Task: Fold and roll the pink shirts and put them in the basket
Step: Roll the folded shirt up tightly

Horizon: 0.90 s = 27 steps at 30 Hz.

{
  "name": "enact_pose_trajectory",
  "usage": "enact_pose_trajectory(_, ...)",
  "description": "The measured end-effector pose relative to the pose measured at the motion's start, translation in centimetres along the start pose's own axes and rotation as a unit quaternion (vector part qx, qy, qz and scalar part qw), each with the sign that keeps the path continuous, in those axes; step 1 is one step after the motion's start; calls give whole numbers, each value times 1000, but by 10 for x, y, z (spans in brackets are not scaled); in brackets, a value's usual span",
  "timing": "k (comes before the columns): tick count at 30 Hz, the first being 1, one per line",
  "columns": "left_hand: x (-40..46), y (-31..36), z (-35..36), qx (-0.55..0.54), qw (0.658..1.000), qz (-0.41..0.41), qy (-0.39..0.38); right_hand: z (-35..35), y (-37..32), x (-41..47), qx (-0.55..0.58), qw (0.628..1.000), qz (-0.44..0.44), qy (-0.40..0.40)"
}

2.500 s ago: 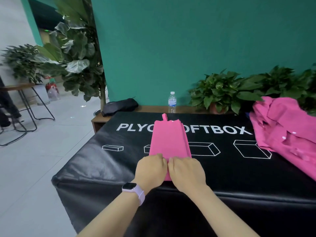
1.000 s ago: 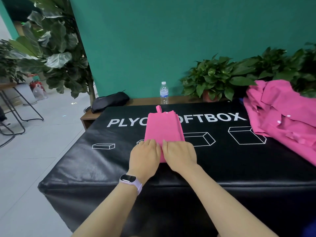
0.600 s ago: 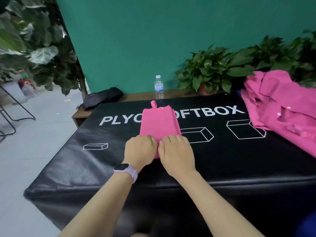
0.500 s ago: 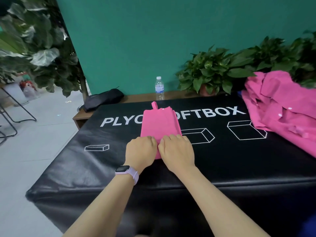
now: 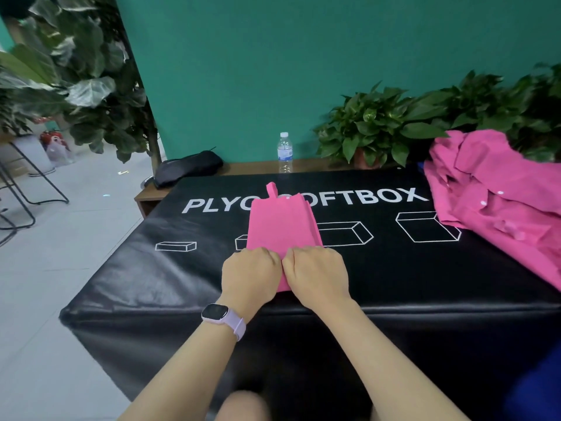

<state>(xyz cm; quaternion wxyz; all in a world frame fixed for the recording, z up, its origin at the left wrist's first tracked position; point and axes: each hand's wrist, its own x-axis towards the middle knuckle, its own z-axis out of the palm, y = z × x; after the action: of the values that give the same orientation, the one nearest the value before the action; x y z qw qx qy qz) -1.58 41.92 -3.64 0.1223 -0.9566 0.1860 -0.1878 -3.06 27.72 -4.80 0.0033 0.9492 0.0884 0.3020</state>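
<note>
A pink shirt (image 5: 280, 221), folded into a narrow strip, lies lengthways on the black padded table (image 5: 394, 268), over the white lettering. My left hand (image 5: 250, 276), with a watch on its wrist, and my right hand (image 5: 318, 276) sit side by side on the strip's near end. The fingers of both curl over the rolled-up near end and grip it. A heap of loose pink shirts (image 5: 498, 202) lies at the table's right end. No basket is in view.
Behind the table runs a low wooden shelf (image 5: 255, 168) with a water bottle (image 5: 284, 152), a black pouch (image 5: 188, 168) and potted plants (image 5: 379, 126). A large leafy plant (image 5: 79, 74) and metal stool legs (image 5: 27, 183) stand on the tiled floor at left.
Both hands have crept away from me along the strip, rolling its near end up, so less flat pink cloth shows beyond the fingers. The head camera has shifted.
</note>
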Motion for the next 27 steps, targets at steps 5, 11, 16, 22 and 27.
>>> enact_pose_trajectory(5, -20, 5, -16, 5, 997, 13, 75, -12, -3, -16, 26, 999, 2, 22)
enact_pose_trajectory(11, -36, 33, 2, -114, 966, -142, 183, -16, -9, -2, -43, 997, 29, -62)
enact_pose_trajectory(16, -24, 22, 10, -96, 974, -95, 184, -15, -8, 7, -34, 990, 21, -133)
enact_pose_trajectory(22, -2, 5, 5, -69, 984, -30, 161, -3, -19, -13, 30, 990, 136, -2)
enact_pose_trajectory(27, 18, -6, 11, -51, 996, 38, 69, 11, -26, -29, 42, 990, 129, 29)
